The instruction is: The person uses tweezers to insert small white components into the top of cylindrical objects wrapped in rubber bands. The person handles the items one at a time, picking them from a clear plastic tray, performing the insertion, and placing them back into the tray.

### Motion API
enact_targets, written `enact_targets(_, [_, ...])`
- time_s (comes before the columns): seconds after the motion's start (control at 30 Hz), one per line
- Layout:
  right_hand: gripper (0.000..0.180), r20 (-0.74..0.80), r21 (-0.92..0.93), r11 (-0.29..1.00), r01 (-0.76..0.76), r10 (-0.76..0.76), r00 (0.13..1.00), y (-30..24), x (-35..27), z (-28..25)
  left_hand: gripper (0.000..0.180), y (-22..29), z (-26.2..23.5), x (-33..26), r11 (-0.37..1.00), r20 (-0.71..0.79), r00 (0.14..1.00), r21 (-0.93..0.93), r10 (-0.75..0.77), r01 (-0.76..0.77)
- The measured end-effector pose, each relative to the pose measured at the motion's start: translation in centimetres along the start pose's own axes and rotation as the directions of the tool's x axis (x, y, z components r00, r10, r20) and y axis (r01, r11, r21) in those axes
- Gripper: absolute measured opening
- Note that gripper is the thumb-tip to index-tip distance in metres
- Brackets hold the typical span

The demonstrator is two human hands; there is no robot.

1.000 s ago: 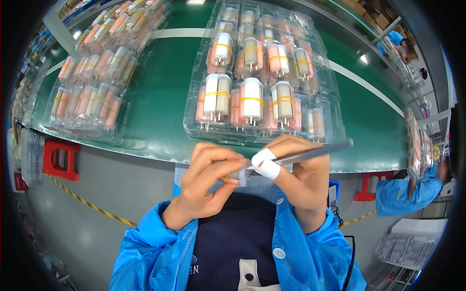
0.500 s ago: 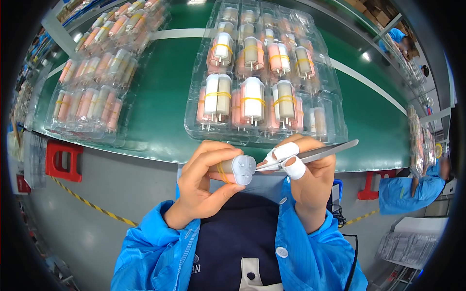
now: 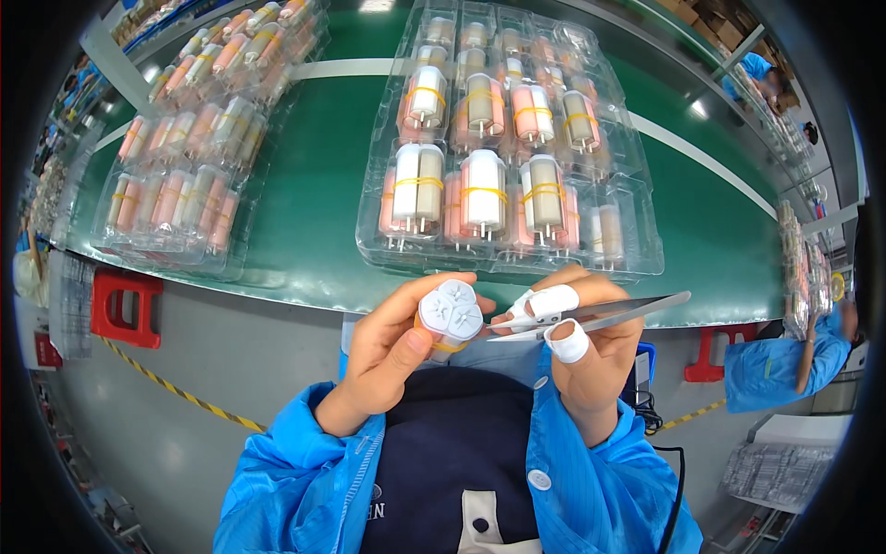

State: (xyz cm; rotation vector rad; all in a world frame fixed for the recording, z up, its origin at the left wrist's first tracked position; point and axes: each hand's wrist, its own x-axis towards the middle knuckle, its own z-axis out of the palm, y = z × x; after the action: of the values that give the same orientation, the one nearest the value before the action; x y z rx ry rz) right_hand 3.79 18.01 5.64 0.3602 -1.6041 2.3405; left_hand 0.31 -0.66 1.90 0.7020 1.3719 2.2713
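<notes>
My left hand (image 3: 388, 346) is closed around a bundle of tubes (image 3: 450, 312), its pale grey three-lobed end turned up at me and a yellow rubber band around its side. In my right hand (image 3: 586, 342) is a pair of metal tweezers (image 3: 637, 309), gripped between fingers with white finger covers (image 3: 568, 342). The tweezers' tips lie just right of the bundle's end, slightly apart; whether they touch it I cannot tell. Just beyond my hands, a clear plastic tray (image 3: 512, 258) holds several white, pink and tan tube bundles (image 3: 417, 189) bound with yellow bands.
More stacked trays of tube bundles (image 3: 171, 198) stand at the left on the green work surface (image 3: 305, 185). Red stools (image 3: 127, 307) are on the floor at left and right. A person in blue (image 3: 784, 360) is at the far right, near more trays.
My left hand has turned the bundle so its lobed end faces up more squarely. The tweezers' tips have spread and moved slightly away from that end.
</notes>
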Motion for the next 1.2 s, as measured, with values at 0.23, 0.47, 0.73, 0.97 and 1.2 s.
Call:
enact_targets(0.23, [0.018, 0.054, -0.023, 1.000, 0.008, -0.007, 0.999, 0.2, 0.0, -0.1, 0.057, 0.0, 0.3, 0.1, 0.999, 0.005, 1.000, -0.039, -0.017, 0.017])
enact_targets(0.47, [0.017, 0.066, 0.007, 1.000, -0.030, 0.029, 0.997, 0.2, -0.1, 0.0, 0.066, 0.2, 0.7, 0.1, 0.996, -0.047, 0.996, -0.059, -0.072, 0.069])
enact_targets(0.73, [0.018, -0.016, -0.027, 0.999, -0.023, 0.023, 1.000, 0.9, -0.5, -0.3, 0.044, -0.4, 0.4, 0.0, 0.986, 0.007, 1.000, -0.165, 0.002, -0.001])
enact_targets(0.97, [0.018, -0.078, -0.103, 0.993, 0.048, -0.056, 0.995, 0.8, -0.4, 0.1, 0.055, -1.6, 0.5, -0.3, 0.956, -0.006, 0.984, 0.238, 0.177, -0.171])
enact_targets(1.2, [0.018, -0.017, -0.328, 0.940, 0.093, -0.104, 0.994, 0.5, -0.5, 0.1, 0.049, -1.2, 0.3, -0.1, 0.782, 0.027, 0.959, 0.573, 0.281, -0.245])
